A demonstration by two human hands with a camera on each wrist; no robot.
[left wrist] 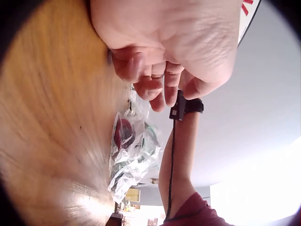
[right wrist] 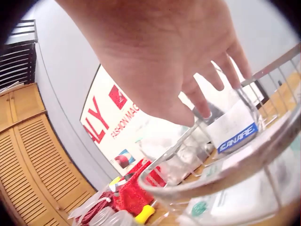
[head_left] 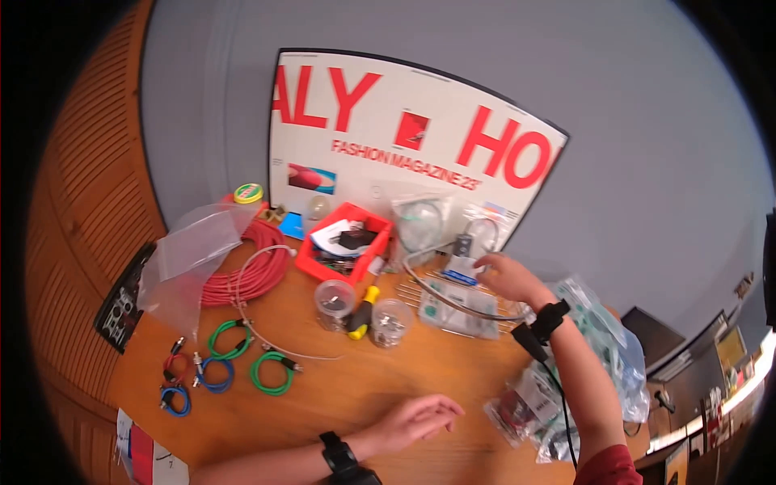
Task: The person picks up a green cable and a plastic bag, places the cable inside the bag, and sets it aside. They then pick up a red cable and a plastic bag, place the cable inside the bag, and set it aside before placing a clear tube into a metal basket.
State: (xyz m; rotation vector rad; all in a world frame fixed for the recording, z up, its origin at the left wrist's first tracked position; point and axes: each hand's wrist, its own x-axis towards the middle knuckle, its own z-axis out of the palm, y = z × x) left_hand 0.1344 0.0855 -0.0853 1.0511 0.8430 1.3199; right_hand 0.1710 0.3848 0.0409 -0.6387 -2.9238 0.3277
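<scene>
My right hand (head_left: pixel 513 279) reaches over a wire basket (head_left: pixel 453 305) at the back right of the table. In the right wrist view the hand (right wrist: pixel 174 61) has its fingers spread and pointing down beside a bag with a white and blue label (right wrist: pixel 237 136), inside the basket's metal rim (right wrist: pixel 202 188); whether the fingertips touch it, I cannot tell. Flat clear packets (head_left: pixel 461 311) lie in the basket as well. Low over the front of the table, my left hand (head_left: pixel 412 422) is palm up with loosely bent fingers and holds nothing; the left wrist view shows its relaxed fingers (left wrist: pixel 153 87).
Coiled green (head_left: pixel 271 373), blue and red cables lie at the left front, near a large red coil (head_left: pixel 250 275). A red bin (head_left: pixel 368 217), clear tubs (head_left: pixel 391 323) and a yellow-black screwdriver (head_left: pixel 364 314) stand or lie mid-table. Plastic bags (head_left: pixel 598 339) fill the right side.
</scene>
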